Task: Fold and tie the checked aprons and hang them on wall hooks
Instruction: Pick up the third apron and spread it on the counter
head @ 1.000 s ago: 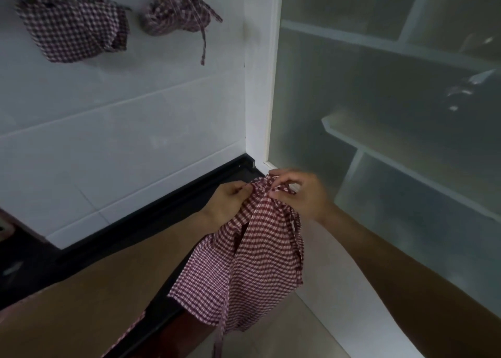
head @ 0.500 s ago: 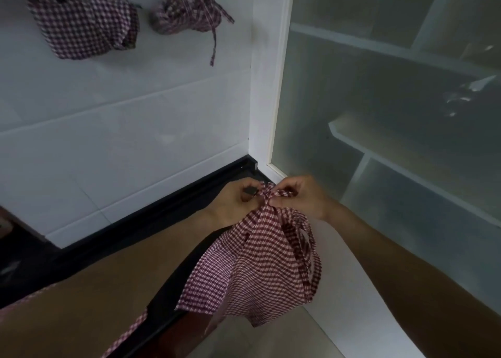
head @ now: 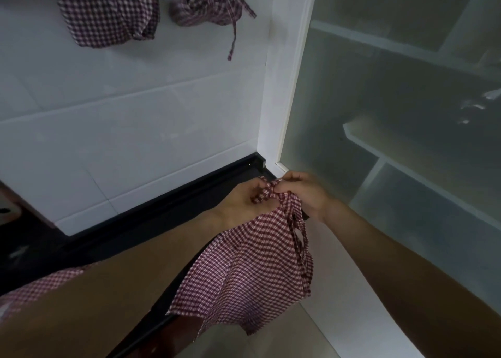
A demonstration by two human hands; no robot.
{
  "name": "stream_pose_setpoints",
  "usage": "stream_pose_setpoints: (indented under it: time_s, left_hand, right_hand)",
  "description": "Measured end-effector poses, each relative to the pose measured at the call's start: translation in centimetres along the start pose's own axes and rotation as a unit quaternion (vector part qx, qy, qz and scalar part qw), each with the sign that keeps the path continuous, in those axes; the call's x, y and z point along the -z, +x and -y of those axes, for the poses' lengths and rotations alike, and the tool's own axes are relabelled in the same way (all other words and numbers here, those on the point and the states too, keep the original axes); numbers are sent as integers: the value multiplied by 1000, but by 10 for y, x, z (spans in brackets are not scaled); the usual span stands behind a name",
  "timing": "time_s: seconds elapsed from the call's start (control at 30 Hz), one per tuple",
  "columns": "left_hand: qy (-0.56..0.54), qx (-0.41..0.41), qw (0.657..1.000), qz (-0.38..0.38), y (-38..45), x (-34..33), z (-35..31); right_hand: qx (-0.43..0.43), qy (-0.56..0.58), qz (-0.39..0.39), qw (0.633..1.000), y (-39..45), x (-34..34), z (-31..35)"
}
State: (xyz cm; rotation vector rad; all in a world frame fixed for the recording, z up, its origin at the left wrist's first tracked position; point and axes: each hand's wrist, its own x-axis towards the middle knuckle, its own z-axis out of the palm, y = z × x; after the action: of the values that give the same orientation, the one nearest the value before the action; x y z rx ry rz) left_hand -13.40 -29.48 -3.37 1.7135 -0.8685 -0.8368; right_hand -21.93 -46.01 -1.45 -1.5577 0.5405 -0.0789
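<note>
Fingers (head: pixel 273 188) of both hands pinch the gathered top of the checked apron (head: pixel 244 271) at lower centre of the frame, left hand (head: pixel 241 203) and right hand (head: pixel 306 192) touching, cloth hanging straight below them, hung bundles (head: pixel 108 13) far upper left.

Dim indoor light, murky shadows, wide-angle bending at edges, slightly soft focus

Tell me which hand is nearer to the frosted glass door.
Right. The right hand grips the apron just in front of the frosted glass door; the left hand grips it farther out, on the tiled wall's side.
</note>
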Motion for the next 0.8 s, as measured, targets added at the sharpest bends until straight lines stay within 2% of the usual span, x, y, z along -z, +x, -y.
stream_pose_setpoints:
  time_s: [0.1, 0.17, 0.37, 0.43, 0.57, 0.7, 0.8]
  left_hand:
    - [128, 5, 992, -17, 0, -2, 15]
    - [145, 15, 989, -24, -2, -2, 32]
    - [90, 69, 993, -34, -17, 13, 60]
    - [80, 91, 993, -17, -19, 22, 53]
    - [-22, 157, 986, 52, -25, 34, 32]
    - [72, 185, 974, 110, -36, 43, 31]
    - [149, 216, 959, 111, -46, 59, 43]
  right_hand:
    - [4, -16, -10, 1000, 3, 0, 4]
    - [36, -40, -30, 998, 6, 0, 10]
    - [102, -81, -145, 981, 14, 1, 30]
    - [94, -96, -165, 977, 19, 1, 32]
    - [63, -60, -216, 973, 32, 5, 29]
    - [61, -36, -253, 965, 47, 19, 24]
    - [53, -61, -264, 961, 58, 29, 17]
